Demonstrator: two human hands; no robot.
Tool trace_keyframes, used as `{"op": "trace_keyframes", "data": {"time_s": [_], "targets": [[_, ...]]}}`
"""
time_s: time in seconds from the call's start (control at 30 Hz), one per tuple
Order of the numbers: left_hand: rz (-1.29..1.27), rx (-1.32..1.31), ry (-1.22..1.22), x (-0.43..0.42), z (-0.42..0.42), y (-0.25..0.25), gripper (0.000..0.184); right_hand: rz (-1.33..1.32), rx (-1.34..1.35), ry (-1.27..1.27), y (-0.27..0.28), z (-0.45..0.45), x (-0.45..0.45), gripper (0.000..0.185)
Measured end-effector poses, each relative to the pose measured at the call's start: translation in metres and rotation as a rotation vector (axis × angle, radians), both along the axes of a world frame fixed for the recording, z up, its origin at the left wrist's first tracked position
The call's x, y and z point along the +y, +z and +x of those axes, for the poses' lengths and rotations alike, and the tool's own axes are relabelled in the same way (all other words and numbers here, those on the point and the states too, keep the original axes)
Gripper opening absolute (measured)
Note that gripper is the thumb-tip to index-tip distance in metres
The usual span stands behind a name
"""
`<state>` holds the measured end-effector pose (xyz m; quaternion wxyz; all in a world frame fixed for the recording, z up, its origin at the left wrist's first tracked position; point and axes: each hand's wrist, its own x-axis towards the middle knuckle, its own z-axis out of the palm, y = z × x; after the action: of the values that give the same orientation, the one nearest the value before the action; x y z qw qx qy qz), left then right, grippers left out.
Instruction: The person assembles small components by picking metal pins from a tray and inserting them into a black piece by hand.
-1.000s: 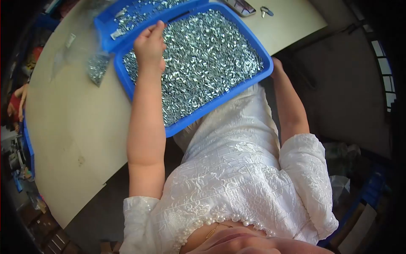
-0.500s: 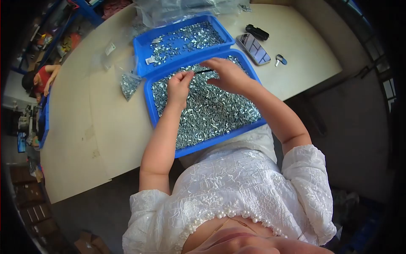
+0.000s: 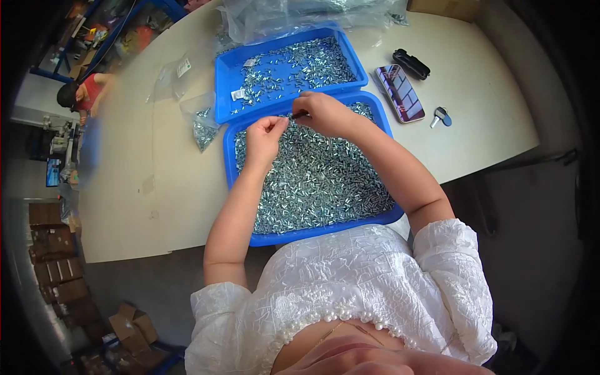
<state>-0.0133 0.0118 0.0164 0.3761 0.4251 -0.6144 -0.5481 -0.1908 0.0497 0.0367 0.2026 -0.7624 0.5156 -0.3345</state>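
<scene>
My left hand [image 3: 265, 142] is over the left back part of the near blue tray [image 3: 230, 164], thumb and fingers pinched together. What sits in that pinch is too small to make out. Close beside it, my right hand [image 3: 324, 115] has its fingers curled round a thin dark rod [image 3: 301, 115], mostly hidden by the fingers. Beneath both hands, the tray is filled with small shiny metal pins [image 3: 319, 181].
Behind stands a second blue tray [image 3: 226, 81] with scattered metal pieces. A clear bag of pieces [image 3: 204, 130] lies left. A phone [image 3: 400, 94], black case [image 3: 411, 64] and key [image 3: 440, 117] lie right. Another person [image 3: 87, 94] is far left.
My right hand's fingers have gone from spread to curled round the dark rod, and the hands are nearer each other. The whole view has shifted slightly.
</scene>
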Motion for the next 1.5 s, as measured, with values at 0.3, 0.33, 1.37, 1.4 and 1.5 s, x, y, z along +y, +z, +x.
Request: {"op": "trace_keyframes", "data": {"time_s": [0.3, 0.33, 1.37, 1.4, 1.5], "targets": [[0.056, 0.011, 0.026, -0.015, -0.010, -0.026, 0.016, -0.041, -0.216, -0.197, -0.020, 0.004, -0.003, 0.015], [0.068, 0.013, 0.027, -0.015, -0.011, -0.026, 0.016, -0.005, -0.173, -0.200, -0.020, 0.001, -0.002, 0.016], [-0.202, -0.075, -0.103, -0.020, -0.002, -0.024, 0.011, 0.097, -0.045, -0.132, -0.028, -0.001, -0.004, 0.019], [-0.131, -0.040, -0.081, -0.020, -0.003, -0.024, 0.011, 0.101, -0.051, -0.127, -0.028, -0.001, -0.004, 0.019], [-0.070, -0.041, -0.055, -0.020, -0.003, -0.022, 0.010, -0.033, -0.256, -0.054, -0.031, 0.001, -0.003, 0.015]]}}
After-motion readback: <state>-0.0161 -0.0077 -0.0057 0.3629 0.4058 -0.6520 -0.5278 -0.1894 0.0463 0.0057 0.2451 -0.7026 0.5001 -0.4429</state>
